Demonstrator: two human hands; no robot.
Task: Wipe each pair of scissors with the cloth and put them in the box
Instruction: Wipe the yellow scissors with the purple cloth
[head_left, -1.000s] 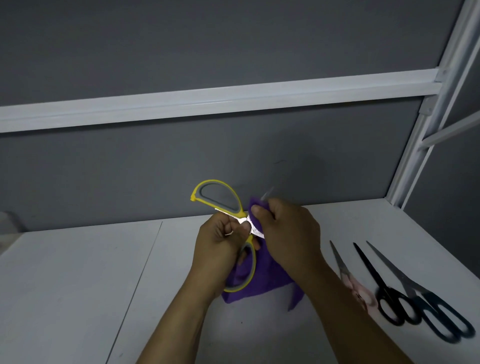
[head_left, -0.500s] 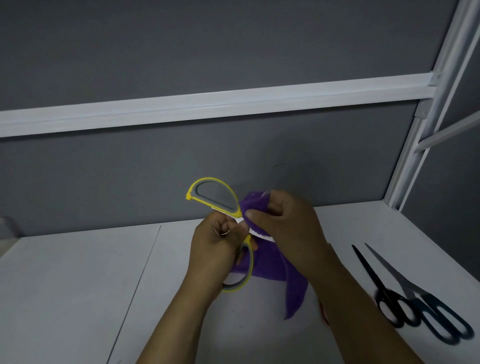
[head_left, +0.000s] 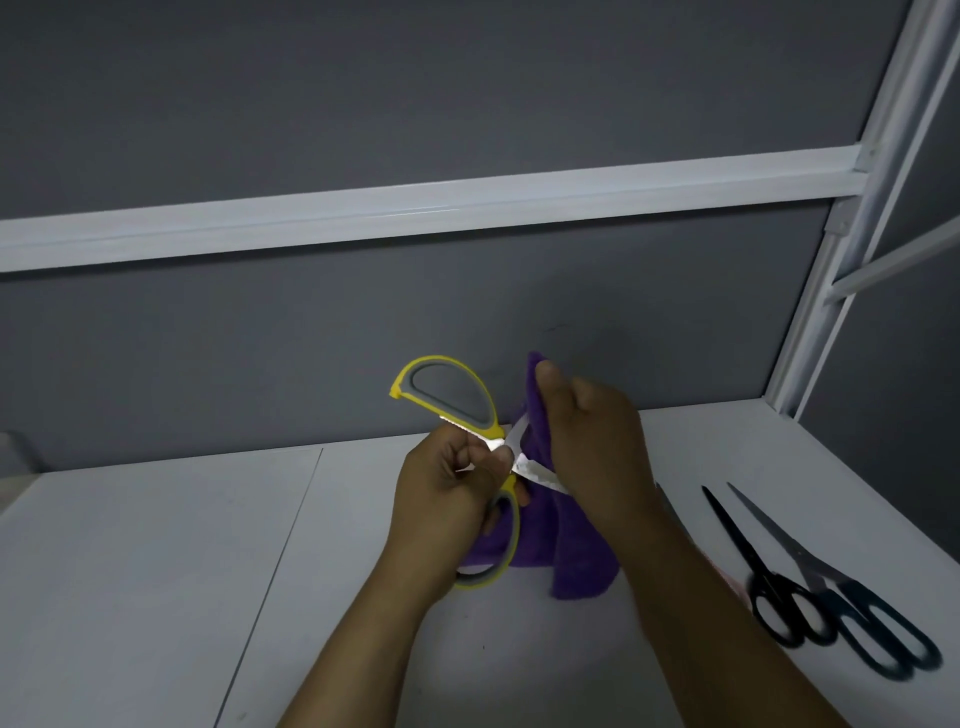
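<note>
Higher than a moment ago, the right hand (head_left: 592, 447) pinches the purple cloth (head_left: 576, 561) against a blade of the opened yellow scissors (head_left: 447, 395). The left hand (head_left: 447, 493) grips their lower handle above the white bench (head_left: 130, 571). Black scissors (head_left: 779, 592) and dark blue scissors (head_left: 872, 623) lie at the right.

both forearms are bare all the way to the lower edge of the view. the left hand (head_left: 447, 488) and right hand (head_left: 597, 441) are bare too.
</note>
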